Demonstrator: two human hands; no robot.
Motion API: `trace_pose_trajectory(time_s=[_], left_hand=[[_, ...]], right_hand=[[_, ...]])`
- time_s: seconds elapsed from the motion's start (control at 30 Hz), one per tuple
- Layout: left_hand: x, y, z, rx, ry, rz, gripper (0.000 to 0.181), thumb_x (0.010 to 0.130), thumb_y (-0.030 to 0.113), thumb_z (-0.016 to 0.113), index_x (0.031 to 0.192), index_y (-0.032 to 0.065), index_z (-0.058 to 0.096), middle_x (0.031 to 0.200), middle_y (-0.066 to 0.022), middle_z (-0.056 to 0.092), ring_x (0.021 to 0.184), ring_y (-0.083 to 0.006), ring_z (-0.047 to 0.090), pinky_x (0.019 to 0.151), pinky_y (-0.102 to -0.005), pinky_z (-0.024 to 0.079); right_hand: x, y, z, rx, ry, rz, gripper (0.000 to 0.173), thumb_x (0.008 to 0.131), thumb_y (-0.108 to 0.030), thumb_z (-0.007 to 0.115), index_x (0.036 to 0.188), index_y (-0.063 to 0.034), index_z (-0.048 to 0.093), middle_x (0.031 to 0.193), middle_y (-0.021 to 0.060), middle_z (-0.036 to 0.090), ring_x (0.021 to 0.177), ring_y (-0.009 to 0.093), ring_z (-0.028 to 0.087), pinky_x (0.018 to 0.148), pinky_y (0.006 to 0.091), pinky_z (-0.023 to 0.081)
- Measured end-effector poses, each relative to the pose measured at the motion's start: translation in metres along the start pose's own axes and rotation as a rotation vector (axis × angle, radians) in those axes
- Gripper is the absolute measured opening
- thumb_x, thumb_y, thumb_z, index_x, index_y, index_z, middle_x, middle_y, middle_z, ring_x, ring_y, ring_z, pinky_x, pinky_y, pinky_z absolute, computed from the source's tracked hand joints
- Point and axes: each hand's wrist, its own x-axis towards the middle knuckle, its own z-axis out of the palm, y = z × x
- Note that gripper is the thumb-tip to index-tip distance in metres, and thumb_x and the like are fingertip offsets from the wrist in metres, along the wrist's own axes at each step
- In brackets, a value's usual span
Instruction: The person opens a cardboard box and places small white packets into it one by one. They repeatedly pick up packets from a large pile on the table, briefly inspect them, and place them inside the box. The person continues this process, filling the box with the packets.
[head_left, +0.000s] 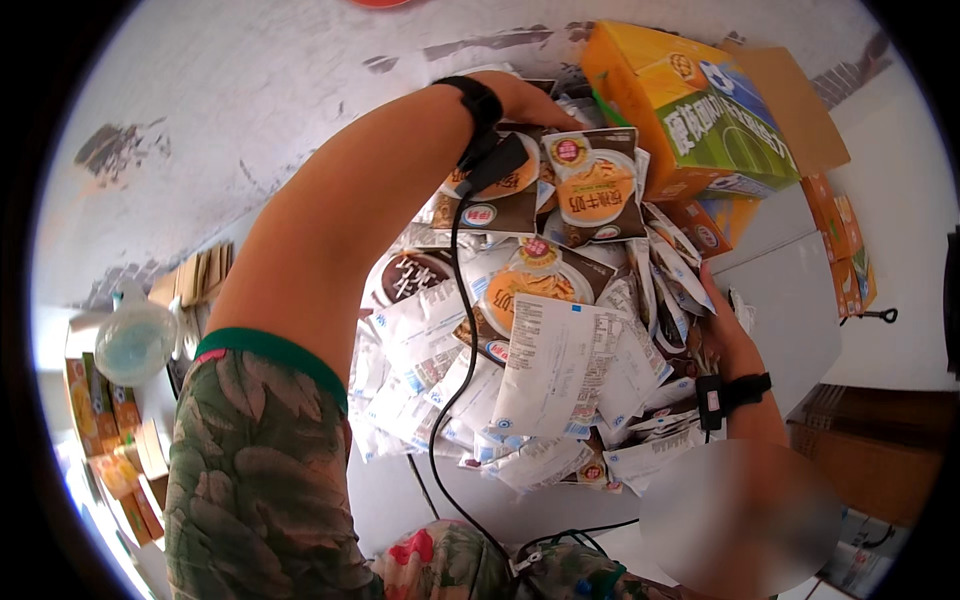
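Note:
A heap of flat milk-drink packets (559, 360) lies before me. Some show white printed backs, others brown fronts with a picture of a bowl. My left hand (536, 103) reaches over the heap's far side, its fingers partly hidden among the packets beside an upright brown packet (594, 184). At the heap's right side, my right hand (724, 326) rests against several packets standing on edge (679, 259). Most of its fingers are behind them, so its grip is unclear. Both wrists wear black straps with small devices, and a black cable (457, 390) hangs from the left one.
A yellow and green printed carton (690, 112) with a raised flap stands at the back right, above another orange carton (701, 225). The grey tabletop (795, 300) extends rightwards. Orange boxes (840, 247) stand farther right. A fan (135, 341) and more cartons (105, 397) are at left.

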Motion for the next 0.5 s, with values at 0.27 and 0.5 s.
trace_pose_trajectory(time_s=[0.27,0.5], left_hand=[[-0.053,0.002,0.016,-0.349,-0.088,-0.008,0.076,0.073,0.070,0.051,0.112,0.0051,0.063,0.117,-0.0155,0.057,0.105,-0.0249,0.054,0.089,-0.0359,0.040],[-0.123,0.010,0.044,-0.149,0.151,0.021,0.089,0.071,0.075,0.049,0.117,-0.0008,0.057,0.118,-0.0224,0.055,0.110,-0.0322,0.052,0.094,-0.0393,0.038]], right_hand=[[0.002,0.026,-0.014,-0.161,0.000,0.021,0.063,0.086,-0.049,0.055,0.130,-0.0052,0.045,0.128,0.0079,0.049,0.117,0.019,0.044,0.100,0.0314,0.030],[-0.032,0.052,0.024,-0.386,-0.069,-0.136,0.063,0.091,-0.042,0.049,0.138,-0.0023,0.033,0.136,0.0099,0.039,0.124,0.019,0.035,0.104,0.0280,0.022]])
